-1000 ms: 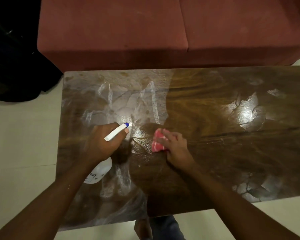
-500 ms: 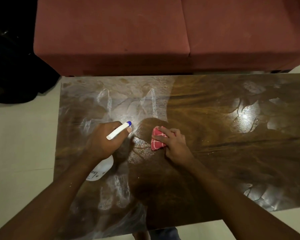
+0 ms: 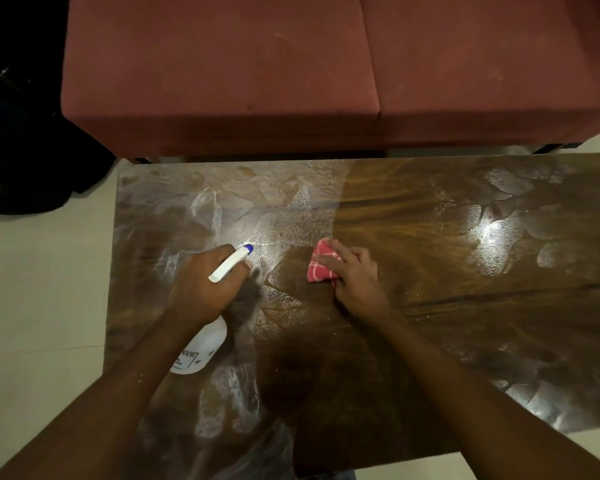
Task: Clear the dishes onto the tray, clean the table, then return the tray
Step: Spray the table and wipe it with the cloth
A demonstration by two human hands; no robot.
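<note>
Wood, dark and glossy, runs under both my hands: the table spreads out beneath my fingers, streaked with pale wet smears beyond and to the left of my left knuckles. There is a bright glare patch well off to the right of my right fingertips.

Left hand first. Its fingers are curled tight round the neck of the white spray bottle and I'm gripping it. The bottle's round body hangs below my wrist, over the tabletop, with some dark lettering on it too small to read. The white nozzle lies across the top of my knuckles, and its blue tip points forward and to the right, just past my forefinger. A misty white patch sits on the wood right in front of that tip.

Right hand now. Its fingers are bent over the pink cloth and hold it down against the wood. The cloth is bunched, with thin pale checks, and most of it peeks out on the left of my fingertips while a darker fold is tucked under my palm. Between the blue tip and the cloth lies a short stretch of wet tabletop, so my two hands are near each other but apart.

Beyond both sets of fingertips, past the table's far edge, stands a dull red sofa with two seat cushions. Pale floor shows out to the left of my left hand, and a dark heap lies further off on it, too dim to make out.
</note>
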